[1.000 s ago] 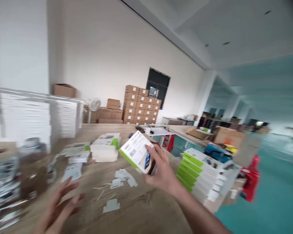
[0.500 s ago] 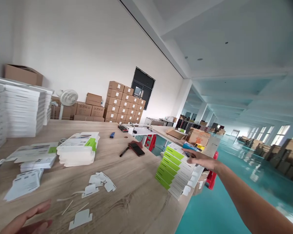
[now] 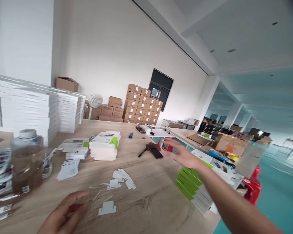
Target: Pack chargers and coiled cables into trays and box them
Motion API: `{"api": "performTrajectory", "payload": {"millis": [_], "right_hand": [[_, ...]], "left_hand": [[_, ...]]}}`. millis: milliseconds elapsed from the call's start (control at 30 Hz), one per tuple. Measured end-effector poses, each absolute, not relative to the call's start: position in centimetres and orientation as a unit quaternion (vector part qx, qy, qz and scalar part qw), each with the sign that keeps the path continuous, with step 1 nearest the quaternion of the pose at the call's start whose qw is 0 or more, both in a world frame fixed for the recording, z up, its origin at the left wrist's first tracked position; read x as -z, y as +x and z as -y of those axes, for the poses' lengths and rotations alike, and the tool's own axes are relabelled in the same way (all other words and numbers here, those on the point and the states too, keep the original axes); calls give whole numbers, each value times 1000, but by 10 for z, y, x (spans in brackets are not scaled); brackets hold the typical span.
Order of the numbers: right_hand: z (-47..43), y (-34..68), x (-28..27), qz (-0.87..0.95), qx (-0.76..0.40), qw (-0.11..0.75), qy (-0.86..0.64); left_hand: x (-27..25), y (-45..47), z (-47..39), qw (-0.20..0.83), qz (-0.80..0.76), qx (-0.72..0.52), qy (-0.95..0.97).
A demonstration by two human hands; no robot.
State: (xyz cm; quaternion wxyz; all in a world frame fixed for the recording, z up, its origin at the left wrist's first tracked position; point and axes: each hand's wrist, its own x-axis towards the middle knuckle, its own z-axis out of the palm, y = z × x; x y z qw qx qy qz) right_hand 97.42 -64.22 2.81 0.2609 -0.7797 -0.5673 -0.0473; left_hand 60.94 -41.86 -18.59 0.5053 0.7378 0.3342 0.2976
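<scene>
My left hand (image 3: 67, 210) hovers over the near part of the wooden table (image 3: 156, 185), fingers apart and holding nothing. Beside it lie white cardboard cut-outs (image 3: 107, 208) and thin paper strips. My right hand (image 3: 182, 155) is stretched out with spread fingers, empty, between a dark phone (image 3: 155, 151) and a stack of white and green boxes (image 3: 189, 182). My forearm hides part of that stack. Farther left stands a pile of flat white and green cartons (image 3: 104, 148), with printed leaflets (image 3: 68, 169) next to it.
A large bottle of brown liquid (image 3: 27, 162) and coiled white cables (image 3: 1, 172) occupy the left side. Behind them rise stacks of white boxes (image 3: 34, 110). A black pen (image 3: 142, 152) and a blue cutter (image 3: 131, 135) lie mid-table. Red stools (image 3: 252, 187) stand at the right.
The view has turned left, bringing the bottle and cables into sight. My right hand has moved left off the box stack towards the phone. My left hand has come farther over the table.
</scene>
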Motion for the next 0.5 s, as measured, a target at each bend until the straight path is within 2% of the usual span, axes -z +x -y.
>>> {"api": "performTrajectory", "payload": {"millis": [100,267,367,500], "right_hand": [[533,938,2,662,-4,272,-698],[389,890,47,667,-26,273,-692],[360,874,66,646,-23,263,-716],[387,869,76,642,34,268,-718]], "left_hand": [[178,601,416,541,-345,-245,727],[154,588,417,619,-354,-247,656],[145,587,419,667,-353,-258,603],[147,585,413,744,-352,-302,481]]}}
